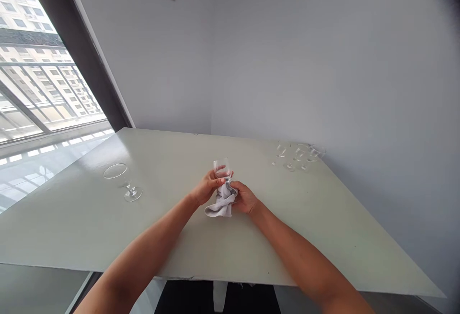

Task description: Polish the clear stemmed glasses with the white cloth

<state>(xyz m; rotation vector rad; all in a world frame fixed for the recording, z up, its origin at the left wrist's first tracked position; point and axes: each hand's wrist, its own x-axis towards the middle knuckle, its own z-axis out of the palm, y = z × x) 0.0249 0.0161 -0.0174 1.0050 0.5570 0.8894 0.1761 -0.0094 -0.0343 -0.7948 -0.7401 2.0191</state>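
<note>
A clear stemmed glass [222, 164] is held upright above the middle of the table. My left hand [210, 185] is closed around its bowl from the left, fingertips showing through the glass. My right hand [245, 197] grips a white cloth [222, 203] around the lower part of the glass, at the stem or foot. Folds of the cloth hang down below both hands. The cloth hides most of the stem and base.
Another stemmed glass [132, 193] stands on the pale glossy table [172, 156] at the left. Several clear glasses [299, 153] are grouped near the far right edge, by the grey wall [323, 55]. A window [43, 65] is at the left.
</note>
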